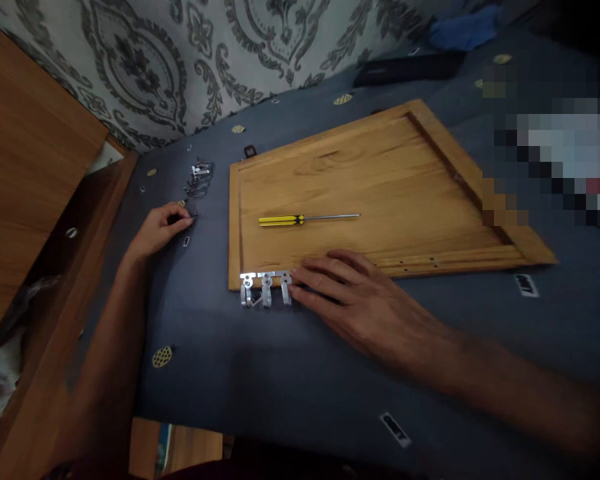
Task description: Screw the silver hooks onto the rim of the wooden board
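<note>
My left hand (163, 229) is over the blue cloth, thumb and forefinger pinched at a tiny dark piece that is too small to name. Just beyond it lies a small pile of metal parts (199, 175). My right hand (357, 300) rests with fingers stretched out on the near edge of a framed wooden panel (330, 167). Its fingertips touch the end of a silver metal hook strip (267, 283), which sits at the panel's near left corner with its hooks over the edge. On the panel lies a screwdriver (281, 220) with a yellow and black handle.
The panel lies on a dark blue patterned cloth (205, 353). At the back are a patterned curtain (220, 60), a long black object (410, 69) and a blue cloth bundle (465, 29). Wooden furniture (30, 153) stands at the left. The far right is pixelated.
</note>
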Demonstrator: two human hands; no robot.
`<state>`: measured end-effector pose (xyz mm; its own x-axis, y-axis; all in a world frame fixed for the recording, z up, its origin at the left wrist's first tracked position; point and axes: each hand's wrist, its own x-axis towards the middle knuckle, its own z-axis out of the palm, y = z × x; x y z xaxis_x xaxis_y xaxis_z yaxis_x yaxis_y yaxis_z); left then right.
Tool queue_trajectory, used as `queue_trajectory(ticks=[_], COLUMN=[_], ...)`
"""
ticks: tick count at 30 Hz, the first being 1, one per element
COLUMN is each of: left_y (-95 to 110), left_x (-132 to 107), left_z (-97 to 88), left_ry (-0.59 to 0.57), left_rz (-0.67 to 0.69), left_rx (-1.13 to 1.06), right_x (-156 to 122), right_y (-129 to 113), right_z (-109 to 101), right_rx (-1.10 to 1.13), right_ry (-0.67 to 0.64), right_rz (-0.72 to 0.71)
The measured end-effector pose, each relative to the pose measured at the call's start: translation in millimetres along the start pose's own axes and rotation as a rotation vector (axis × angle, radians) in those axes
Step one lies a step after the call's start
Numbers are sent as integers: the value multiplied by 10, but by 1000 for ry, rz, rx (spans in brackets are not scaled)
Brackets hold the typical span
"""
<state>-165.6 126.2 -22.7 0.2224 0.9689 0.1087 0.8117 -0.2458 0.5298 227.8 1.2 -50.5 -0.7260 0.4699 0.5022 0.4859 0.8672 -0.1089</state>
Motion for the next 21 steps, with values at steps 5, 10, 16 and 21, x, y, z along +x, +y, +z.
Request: queue_trajectory(ticks=[5,10,16,21], left_y=[-9,-23,-35,-60], left_x=[18,22,9,5], left_z=[15,12,24,37], left_ry=[-8,-25,-18,-7], left_rz=[1,15,38,39], left_rx=[21,38,39,36], right_x=[-12,-39,-90,-80], right_y=[23,46,56,58], right_z=[23,98,195,179], right_rx=[27,7,10,-1], right_ry=[16,77,106,104], right_rz=[-11,-41,-20,-31])
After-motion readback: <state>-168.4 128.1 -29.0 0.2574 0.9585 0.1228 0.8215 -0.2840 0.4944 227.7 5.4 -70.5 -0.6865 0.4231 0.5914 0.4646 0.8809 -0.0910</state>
